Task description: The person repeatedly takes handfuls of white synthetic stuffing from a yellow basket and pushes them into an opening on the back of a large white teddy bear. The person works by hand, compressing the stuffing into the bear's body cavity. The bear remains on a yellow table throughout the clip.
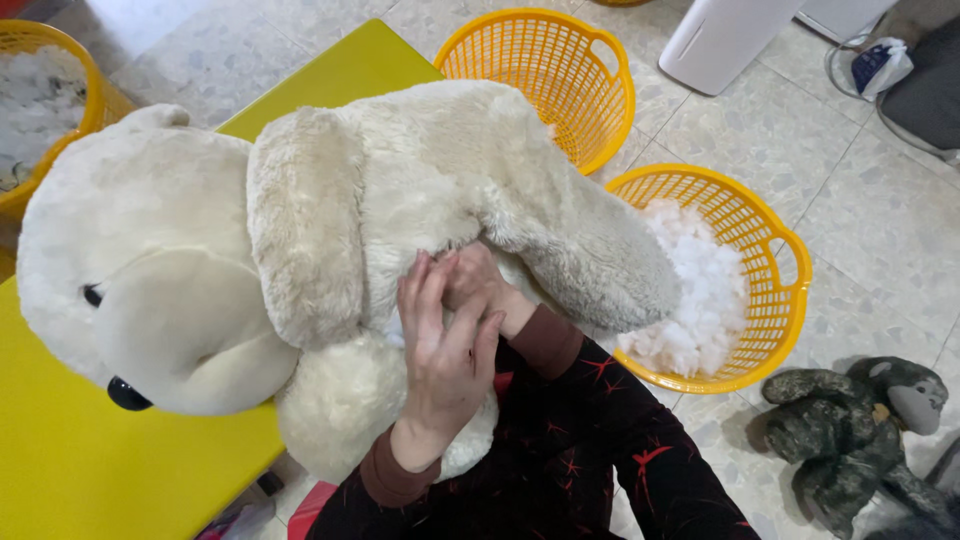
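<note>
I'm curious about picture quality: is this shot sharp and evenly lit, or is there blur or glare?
Head view: soft, even light, no glare; plush dog and both hands sharp; faint shadows under the grey toy; the stuffing looks nearly washed out.

Brightness: bright, even daylight-like light over the whole view.
Source: soft and from above; no lamp shows.
Shadows: faint and short; a soft one under the plush dog on the worktop, a darker one where the hands press into the fur, and a pale one beside the grey toy on the floor.
Glare: none; the white stuffing in the basket is nearly blown out, with little texture left.
Focus: sharp in the centre; fur strands and left hand crisp.
Blur: slight softness at the corners.
Distortion: mild wide-angle bend; floor tile lines curve toward the edges.
Colour: warm, saturated yellows.
</note>
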